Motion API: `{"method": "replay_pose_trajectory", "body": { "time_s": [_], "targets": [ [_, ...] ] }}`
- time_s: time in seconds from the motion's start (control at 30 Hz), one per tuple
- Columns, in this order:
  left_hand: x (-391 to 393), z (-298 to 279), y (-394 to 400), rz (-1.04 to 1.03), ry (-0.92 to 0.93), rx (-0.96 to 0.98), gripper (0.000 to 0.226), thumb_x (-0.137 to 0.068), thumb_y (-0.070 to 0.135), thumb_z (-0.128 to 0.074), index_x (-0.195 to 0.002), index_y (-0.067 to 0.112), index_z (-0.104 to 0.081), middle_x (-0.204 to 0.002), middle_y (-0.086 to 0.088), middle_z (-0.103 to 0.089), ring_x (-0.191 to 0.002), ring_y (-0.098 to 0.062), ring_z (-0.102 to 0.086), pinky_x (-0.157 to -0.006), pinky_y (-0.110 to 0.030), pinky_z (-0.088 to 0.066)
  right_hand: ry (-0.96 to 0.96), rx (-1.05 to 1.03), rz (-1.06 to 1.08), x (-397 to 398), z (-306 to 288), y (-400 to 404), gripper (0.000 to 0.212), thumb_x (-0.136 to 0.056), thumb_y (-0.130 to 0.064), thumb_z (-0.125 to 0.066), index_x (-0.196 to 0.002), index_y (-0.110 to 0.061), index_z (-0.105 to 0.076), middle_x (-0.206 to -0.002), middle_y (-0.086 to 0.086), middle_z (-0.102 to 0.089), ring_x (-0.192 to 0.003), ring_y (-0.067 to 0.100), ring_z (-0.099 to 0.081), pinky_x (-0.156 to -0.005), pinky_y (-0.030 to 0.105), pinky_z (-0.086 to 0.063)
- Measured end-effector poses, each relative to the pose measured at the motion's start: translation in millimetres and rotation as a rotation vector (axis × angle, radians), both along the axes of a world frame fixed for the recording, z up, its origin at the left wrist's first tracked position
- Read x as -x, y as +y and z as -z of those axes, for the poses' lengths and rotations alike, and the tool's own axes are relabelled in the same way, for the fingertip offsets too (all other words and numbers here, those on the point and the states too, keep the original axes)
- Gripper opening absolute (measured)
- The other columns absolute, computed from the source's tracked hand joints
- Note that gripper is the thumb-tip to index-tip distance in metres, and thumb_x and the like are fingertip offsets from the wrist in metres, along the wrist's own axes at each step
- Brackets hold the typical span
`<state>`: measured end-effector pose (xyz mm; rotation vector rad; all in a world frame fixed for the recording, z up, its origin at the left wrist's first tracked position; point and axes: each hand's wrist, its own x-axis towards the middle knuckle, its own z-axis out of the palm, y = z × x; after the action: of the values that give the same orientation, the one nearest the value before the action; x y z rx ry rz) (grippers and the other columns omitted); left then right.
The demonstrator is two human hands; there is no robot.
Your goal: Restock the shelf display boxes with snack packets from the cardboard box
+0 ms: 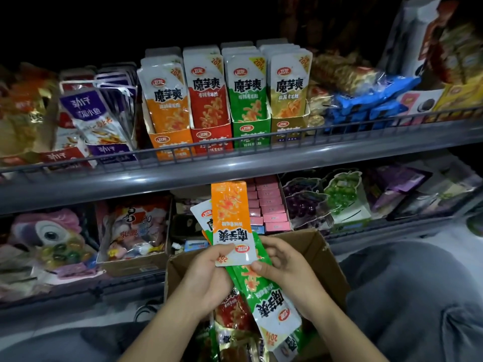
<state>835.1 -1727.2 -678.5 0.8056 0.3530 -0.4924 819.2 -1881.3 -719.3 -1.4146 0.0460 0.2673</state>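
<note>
Brown cardboard box [317, 246] nearest, between knees, loose packets inside. Left hand [206, 276] fingers [220, 250] pinch white bottom edge of glossy orange-and-white snack packet [231, 223], upside down, long axis upright, tip pointing at shelf. Right hand [285, 270] grips green-and-white packets [264, 296] slanting down into box. Orange display box [171, 143] on upper shelf lies up and left; left hand nearer, likely next target.

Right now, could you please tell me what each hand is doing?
Left hand: holding the orange packet, thumb pinching its lower end.
Right hand: holding the green packet, fingers curled around it.
</note>
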Motion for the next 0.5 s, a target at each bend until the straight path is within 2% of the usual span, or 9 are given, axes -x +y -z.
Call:
{"method": "replay_pose_trajectory", "body": {
  "time_s": [0.07, 0.13, 0.23, 0.3, 0.37, 0.43, 0.5],
  "targets": [
    [-1.0, -1.3, 4.8, 0.024, -0.004, 0.016, 0.028, -0.083, 0.003, -0.040, -0.099, -0.004, -0.061, -0.094, -0.027, -0.069, -0.090, -0.040, -0.060, -0.091, -0.051, -0.043, 0.011, -0.004, -0.034, -0.5, -2.1, -2.8, 0.054, -0.065, -0.013, -0.075, -0.116, -0.012, -0.059, -0.105, 0.010, -0.071, -0.099, 0.021, -0.068, -0.083, 0.032, -0.055],
    [-2.1, -2.7, 8.9, 0.038, -0.003, 0.029, 0.032, -0.079, 0.006, -0.043, -0.099, -0.004, -0.064, -0.103, -0.028, -0.067, -0.094, -0.041, -0.061, -0.097, -0.054, -0.039, 0.007, 0.008, -0.008, -2.1, -4.7, -7.3, 0.049, -0.063, -0.014, -0.075, -0.110, -0.007, -0.060, -0.099, 0.012, -0.072, -0.091, 0.023, -0.070, -0.079, 0.030, -0.056],
    [-3.8, -3.3, 12.8, 0.035, -0.020, -0.029, 0.029, -0.085, 0.006, -0.044, -0.101, -0.002, -0.067, -0.105, -0.025, -0.069, -0.093, -0.039, -0.065, -0.093, -0.053, -0.044, 0.013, 0.071, 0.070, -3.9, -7.7, -12.1, 0.046, -0.064, -0.020, -0.075, -0.104, -0.006, -0.060, -0.091, 0.010, -0.074, -0.085, 0.023, -0.071, -0.083, 0.038, -0.055],
    [-5.8, -1.3, 14.4, 0.002, -0.043, -0.157, 0.023, -0.092, 0.001, -0.044, -0.105, -0.001, -0.063, -0.098, -0.020, -0.072, -0.086, -0.033, -0.068, -0.081, -0.048, -0.054, -0.010, 0.192, 0.135, -4.1, -6.5, -16.0, 0.048, -0.064, -0.031, -0.076, -0.107, -0.016, -0.063, -0.093, 0.006, -0.075, -0.090, 0.023, -0.070, -0.090, 0.046, -0.052],
    [-7.6, -0.3, 17.9, 0.019, -0.079, -0.348, 0.020, -0.092, -0.003, -0.048, -0.105, 0.001, -0.062, -0.089, -0.014, -0.074, -0.076, -0.027, -0.071, -0.068, -0.039, -0.059, -0.020, 0.299, 0.206, -4.4, -6.2, -22.0, 0.053, -0.064, -0.042, -0.075, -0.113, -0.028, -0.064, -0.107, -0.001, -0.072, -0.103, 0.020, -0.066, -0.095, 0.046, -0.050],
    [-8.9, 0.8, 24.5, 0.080, -0.135, -0.589, 0.021, -0.089, -0.004, -0.055, -0.107, 0.004, -0.063, -0.089, -0.011, -0.075, -0.075, -0.022, -0.071, -0.066, -0.031, -0.058, -0.051, 0.390, 0.280, -4.2, -12.9, -28.5, 0.056, -0.070, -0.041, -0.073, -0.123, -0.030, -0.060, -0.123, -0.008, -0.064, -0.113, 0.012, -0.059, -0.099, 0.036, -0.048],
    [-9.6, 2.0, 31.8, 0.177, -0.210, -0.814, 0.023, -0.088, -0.001, -0.061, -0.108, 0.008, -0.062, -0.091, -0.007, -0.073, -0.075, -0.015, -0.070, -0.065, -0.024, -0.054, -0.168, 0.521, 0.302, -5.8, -20.7, -34.4, 0.048, -0.080, -0.034, -0.071, -0.125, -0.037, -0.057, -0.122, -0.014, -0.061, -0.106, 0.007, -0.061, -0.089, 0.022, -0.049]
  ]
}}
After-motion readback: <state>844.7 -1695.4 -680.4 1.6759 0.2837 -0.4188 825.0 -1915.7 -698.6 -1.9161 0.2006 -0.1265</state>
